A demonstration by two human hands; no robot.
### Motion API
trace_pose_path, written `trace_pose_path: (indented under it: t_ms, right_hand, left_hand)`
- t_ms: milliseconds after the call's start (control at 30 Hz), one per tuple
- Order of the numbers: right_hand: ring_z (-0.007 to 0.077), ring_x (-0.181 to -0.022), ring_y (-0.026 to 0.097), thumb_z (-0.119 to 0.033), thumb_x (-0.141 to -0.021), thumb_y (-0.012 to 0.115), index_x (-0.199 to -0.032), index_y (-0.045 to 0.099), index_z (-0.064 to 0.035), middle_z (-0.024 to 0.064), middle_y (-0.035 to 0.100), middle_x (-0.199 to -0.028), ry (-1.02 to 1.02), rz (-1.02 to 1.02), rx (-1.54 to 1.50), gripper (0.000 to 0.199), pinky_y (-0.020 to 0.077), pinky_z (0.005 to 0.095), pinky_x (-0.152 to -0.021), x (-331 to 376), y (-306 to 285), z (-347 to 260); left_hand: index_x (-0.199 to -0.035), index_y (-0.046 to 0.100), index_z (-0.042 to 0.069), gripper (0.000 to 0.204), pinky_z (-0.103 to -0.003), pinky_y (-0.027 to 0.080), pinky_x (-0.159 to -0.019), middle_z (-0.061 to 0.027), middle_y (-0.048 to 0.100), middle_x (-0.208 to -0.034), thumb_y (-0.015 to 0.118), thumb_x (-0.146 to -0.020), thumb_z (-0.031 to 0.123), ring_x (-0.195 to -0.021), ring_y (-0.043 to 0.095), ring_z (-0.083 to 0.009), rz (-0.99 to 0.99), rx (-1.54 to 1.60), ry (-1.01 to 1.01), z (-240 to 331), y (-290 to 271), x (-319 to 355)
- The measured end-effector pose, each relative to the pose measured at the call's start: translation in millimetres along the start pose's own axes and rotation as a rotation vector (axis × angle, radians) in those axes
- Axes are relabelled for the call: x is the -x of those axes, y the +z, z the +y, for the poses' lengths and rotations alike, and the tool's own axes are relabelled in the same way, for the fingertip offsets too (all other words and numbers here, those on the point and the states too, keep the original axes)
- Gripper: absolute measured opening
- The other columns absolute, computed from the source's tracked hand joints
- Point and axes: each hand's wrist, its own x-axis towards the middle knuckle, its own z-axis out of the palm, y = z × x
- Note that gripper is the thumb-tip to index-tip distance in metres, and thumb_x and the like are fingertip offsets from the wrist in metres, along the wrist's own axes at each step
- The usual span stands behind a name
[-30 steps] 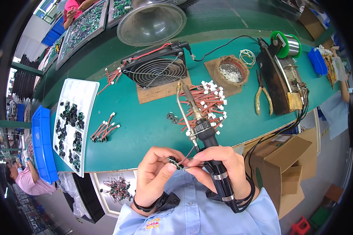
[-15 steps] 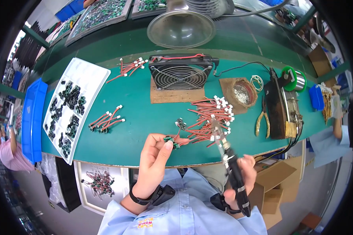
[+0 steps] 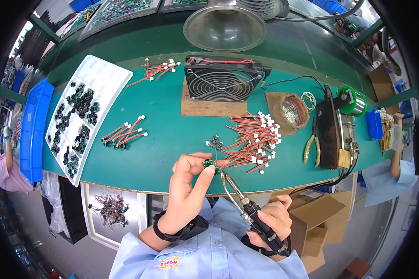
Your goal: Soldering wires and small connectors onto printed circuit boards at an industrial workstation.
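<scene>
Green matting point(image 3: 163, 160) stretches out ahead of both hands; well off to the left hand's point(image 3: 186, 193) left, a white tray point(image 3: 109, 76) of small dark parts point(image 3: 81, 100); straight beyond, a black fan point(image 3: 222, 84); nearer, just right of those fingertips, heaped red wires point(image 3: 251, 139); the right hand point(image 3: 273, 221) wraps a soldering iron point(image 3: 255, 215), tip close beside the little circuit board point(image 3: 208, 163) that the left pinches, thumb against finger!

An electronics assembly workshop, I'd say: there's a soldering iron point(image 3: 256, 216) over the green bench point(image 3: 165, 162), a solder reel point(image 3: 360, 103) on the right, red leads point(image 3: 253, 138) heaped before a black fan point(image 3: 223, 83). Trays of small green parts point(image 3: 121, 12) stand far left, and co-workers show either side, pink sleeve point(image 3: 5, 162) left, blue sleeve point(image 3: 381, 181) right.
</scene>
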Motion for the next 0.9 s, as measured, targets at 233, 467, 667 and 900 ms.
trace_pose_path:
  t_ms: [233, 467, 667, 900]
  right_hand:
    - [0.0210, -0.064, 0.053, -0.036, -0.069, 0.072, -0.103, 0.060, -0.0086, 0.0054, 0.058, -0.069, 0.000, 0.017, 0.008, 0.046, 0.0314, 0.0433, -0.087, 2.4, 0.4, 1.0]
    - [0.0190, -0.069, 0.058, -0.023, -0.062, 0.078, -0.101, 0.061, -0.0093, 0.0031, 0.063, -0.077, 0.026, -0.020, -0.009, 0.045, 0.0320, 0.0412, -0.088, -2.4, -5.5, -4.9]
    - [0.0210, -0.064, 0.053, -0.038, -0.070, 0.071, -0.105, 0.059, -0.0097, 0.0052, 0.057, -0.069, -0.008, 0.027, 0.012, 0.046, 0.0320, 0.0437, -0.086, 3.3, 1.0, 0.8]
    - [0.0212, -0.065, 0.053, -0.037, -0.071, 0.071, -0.107, 0.058, -0.0102, 0.0056, 0.058, -0.071, -0.013, 0.011, 0.025, 0.047, 0.0319, 0.0441, -0.087, 5.3, 1.8, 0.5]
  left_hand:
    - [-0.090, 0.039, 0.004, 0.012, -0.033, 0.025, -0.098, -0.0149, 0.065, -0.103, 0.050, -0.092, 0.009, -0.107, 0.052, -0.0149, 0.040, -0.002, -0.028, 0.3, 2.4, 3.3]
    - [-0.090, 0.040, 0.006, 0.012, -0.033, 0.025, -0.094, -0.0111, 0.067, -0.098, 0.052, -0.091, 0.009, -0.100, 0.049, -0.0145, 0.064, -0.072, 0.001, -0.5, 2.8, 4.5]
    - [-0.092, 0.040, 0.005, 0.010, -0.034, 0.030, -0.092, -0.0107, 0.061, -0.105, 0.050, -0.092, 0.008, -0.100, 0.051, -0.0182, 0.025, -0.102, 0.015, -1.4, -1.0, 4.1]
    - [-0.089, 0.041, 0.007, 0.011, -0.033, 0.023, -0.093, -0.0094, 0.068, -0.100, 0.051, -0.092, 0.011, -0.098, 0.047, -0.0124, 0.069, -0.096, -0.005, 3.5, 3.9, 4.6]
